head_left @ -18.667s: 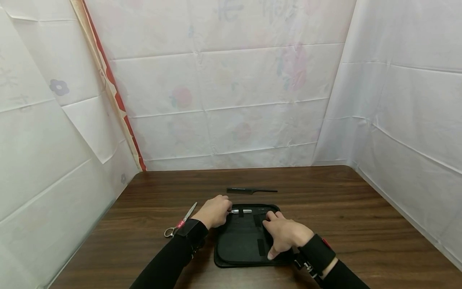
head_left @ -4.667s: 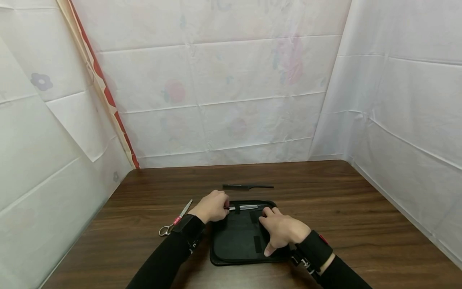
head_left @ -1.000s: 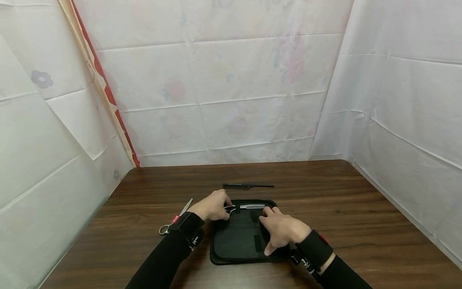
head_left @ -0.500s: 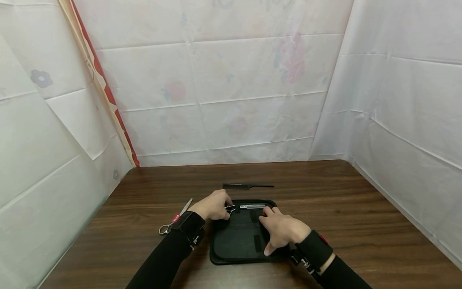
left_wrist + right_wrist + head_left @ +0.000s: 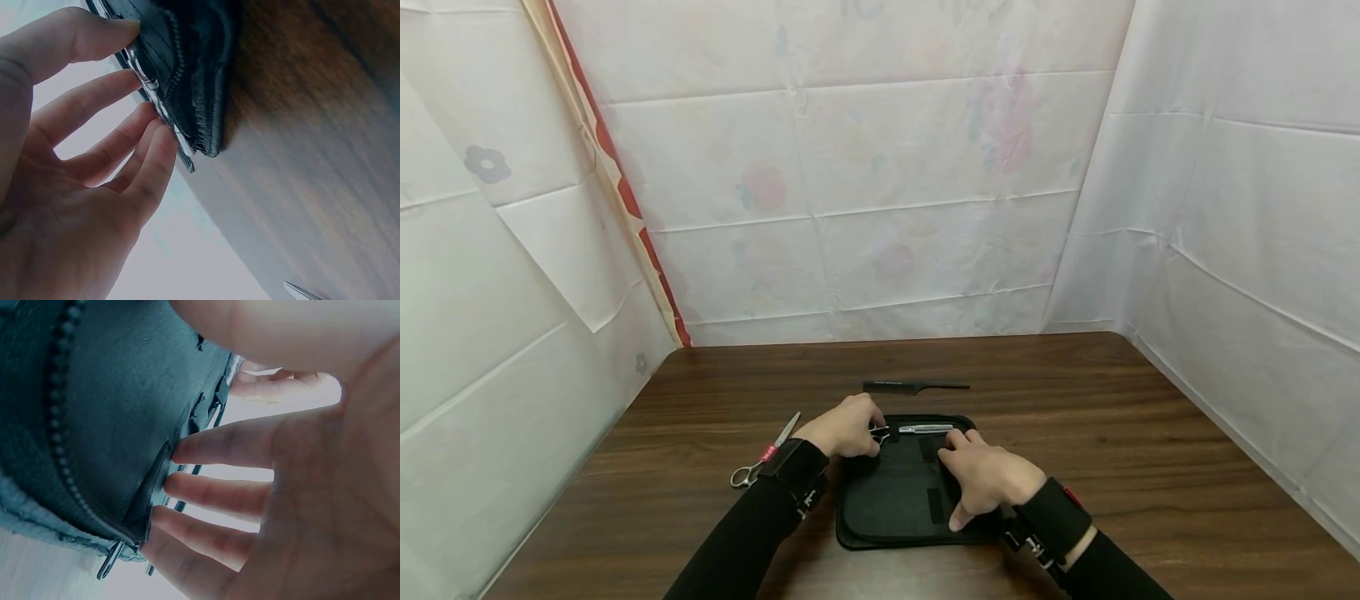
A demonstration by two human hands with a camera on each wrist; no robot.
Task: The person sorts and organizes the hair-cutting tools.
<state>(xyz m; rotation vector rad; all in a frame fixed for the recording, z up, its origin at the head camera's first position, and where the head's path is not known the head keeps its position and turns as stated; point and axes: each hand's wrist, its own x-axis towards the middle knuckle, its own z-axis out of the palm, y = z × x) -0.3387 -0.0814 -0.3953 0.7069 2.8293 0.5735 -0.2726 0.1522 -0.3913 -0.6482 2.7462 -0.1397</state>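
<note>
Head view: the black case [image 5: 887,500] lies on the wooden table [image 5: 1075,400], straps facing up. Clock positions refer to the case centre. Silver scissors [image 5: 925,429] lie along the far edge at 12 o'clock, blades directed toward 3 o'clock, beneath a strap [image 5: 894,433]. The left hand [image 5: 842,427], at 10 o'clock, pinches the handle end between thumb and fingers. The right hand [image 5: 992,479], at 3 o'clock, rests on the case edge with fingers spread.

Change: relative to several seconds earlier, the blade tips sit farther toward 3 o'clock and the handle loops stand beside the strap. The last half second shows only slight movement. Judgement: insertion under the strap appears nearly complete; how firmly it retains the scissors cannot be told. A comb [image 5: 891,387] lies beyond, at 12 o'clock.
</note>
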